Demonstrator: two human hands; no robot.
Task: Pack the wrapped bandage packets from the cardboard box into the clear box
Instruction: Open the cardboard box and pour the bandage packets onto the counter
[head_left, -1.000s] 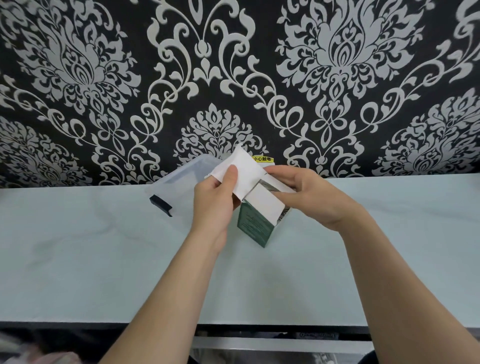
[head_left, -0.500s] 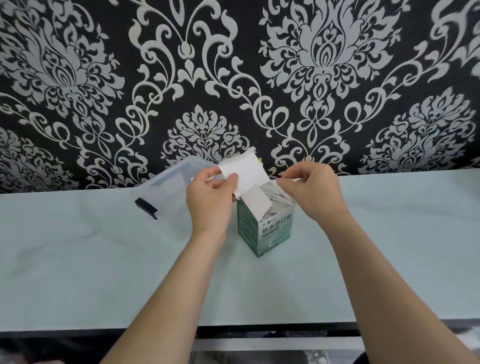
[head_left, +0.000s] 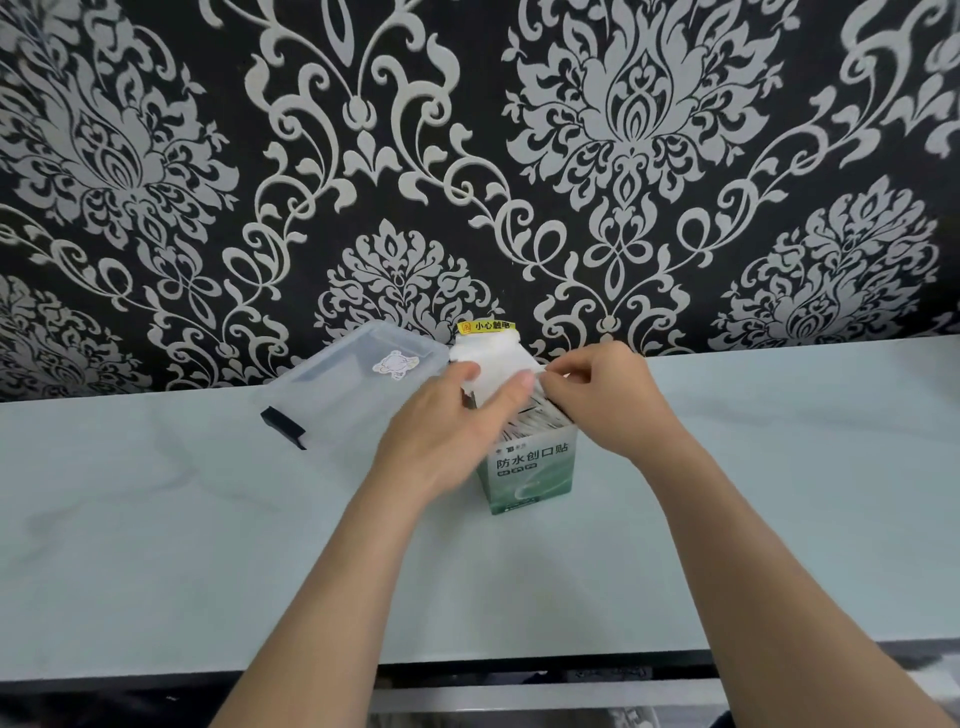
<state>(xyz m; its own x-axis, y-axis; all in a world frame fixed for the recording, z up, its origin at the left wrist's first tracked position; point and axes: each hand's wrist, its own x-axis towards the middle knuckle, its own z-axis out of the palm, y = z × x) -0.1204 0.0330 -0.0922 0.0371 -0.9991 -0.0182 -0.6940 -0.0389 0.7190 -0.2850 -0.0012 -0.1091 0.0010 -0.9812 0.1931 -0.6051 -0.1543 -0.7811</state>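
Note:
A green and white cardboard box stands upright on the pale table, its top open and packed with several white wrapped bandage packets. My left hand rests against the box's left side and pinches the white top flap between thumb and fingers. My right hand is over the box's right rim, fingertips pinched at the flap's edge above the packets. Left of it, the clear box lies with its lid on, showing a black latch and a small sticker.
The pale table runs to a black-and-white patterned wall close behind the boxes. A white fitting with a yellow warning label sits on the wall behind the cardboard box. The table's front edge lies near the bottom of the view.
The cardboard box went from tilted in my hands to standing upright on the table. My left hand pushed the raised flap back and down; my right hand moved in over the packets.

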